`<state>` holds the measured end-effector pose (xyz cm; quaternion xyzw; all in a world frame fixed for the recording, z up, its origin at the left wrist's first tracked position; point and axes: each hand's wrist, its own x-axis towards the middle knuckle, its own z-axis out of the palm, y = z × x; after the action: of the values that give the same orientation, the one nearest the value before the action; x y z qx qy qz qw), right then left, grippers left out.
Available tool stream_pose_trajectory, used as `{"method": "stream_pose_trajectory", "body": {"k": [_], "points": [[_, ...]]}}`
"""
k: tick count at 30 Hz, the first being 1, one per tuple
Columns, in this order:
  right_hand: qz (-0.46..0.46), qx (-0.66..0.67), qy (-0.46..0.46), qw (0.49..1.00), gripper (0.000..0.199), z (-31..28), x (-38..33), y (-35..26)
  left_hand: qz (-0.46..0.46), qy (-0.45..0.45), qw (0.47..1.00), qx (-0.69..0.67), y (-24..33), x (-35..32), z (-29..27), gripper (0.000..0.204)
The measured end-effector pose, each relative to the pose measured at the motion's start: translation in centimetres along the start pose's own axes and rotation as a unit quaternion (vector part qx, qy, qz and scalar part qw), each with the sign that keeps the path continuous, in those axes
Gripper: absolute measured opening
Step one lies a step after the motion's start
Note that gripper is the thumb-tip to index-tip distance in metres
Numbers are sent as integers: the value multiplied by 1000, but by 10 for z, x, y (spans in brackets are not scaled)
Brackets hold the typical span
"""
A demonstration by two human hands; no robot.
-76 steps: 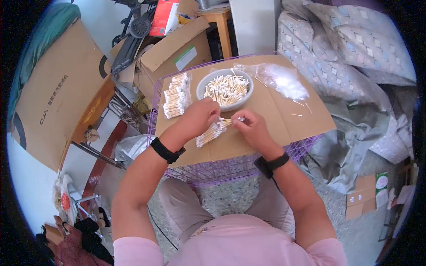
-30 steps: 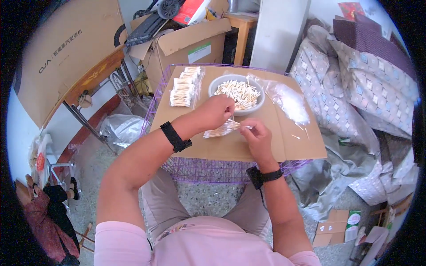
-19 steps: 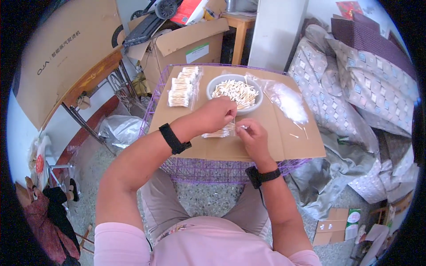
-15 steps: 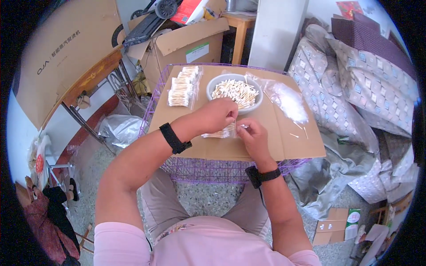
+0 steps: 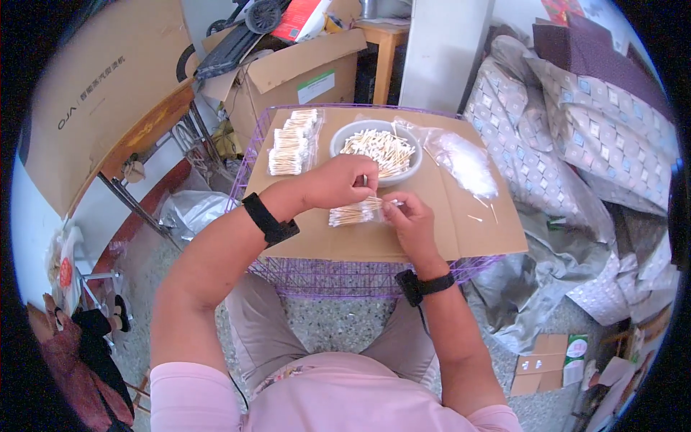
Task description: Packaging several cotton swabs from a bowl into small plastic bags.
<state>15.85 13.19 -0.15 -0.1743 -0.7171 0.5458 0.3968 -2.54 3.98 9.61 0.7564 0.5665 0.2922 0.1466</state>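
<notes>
A small clear bag of cotton swabs (image 5: 349,214) lies on the cardboard top, just in front of my left hand. My left hand (image 5: 342,181) is closed in a pinch above the bag's far edge; whatever its fingertips hold is too small to make out. At the bag's right end, my right hand (image 5: 414,222) pinches cotton swabs (image 5: 392,202), their white tips showing by the thumb and their sticks reaching toward the bag. Beyond both hands stands a grey bowl (image 5: 337,160) heaped with loose cotton swabs (image 5: 378,150).
Filled swab bags (image 5: 290,147) lie in an overlapping row at the far left. A pile of clear empty bags (image 5: 466,164) lies right of the bowl, with a few stray swabs (image 5: 484,209) near it. The cardboard sheet (image 5: 446,241) rests on a purple wire cage (image 5: 324,277).
My left hand has shifted slightly left, away from my right hand, uncovering more of the bag and the swabs. My right hand has barely moved.
</notes>
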Motion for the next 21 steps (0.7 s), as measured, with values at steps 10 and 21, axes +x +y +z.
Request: {"method": "stream_pose_trajectory", "body": {"k": [10, 21], "points": [[22, 34, 10, 999, 7, 2, 0, -8, -33, -120, 992, -13, 17, 4, -11, 6], [30, 77, 9, 997, 5, 3, 0, -9, 11, -102, 992, 72, 11, 11, -12, 4]]}}
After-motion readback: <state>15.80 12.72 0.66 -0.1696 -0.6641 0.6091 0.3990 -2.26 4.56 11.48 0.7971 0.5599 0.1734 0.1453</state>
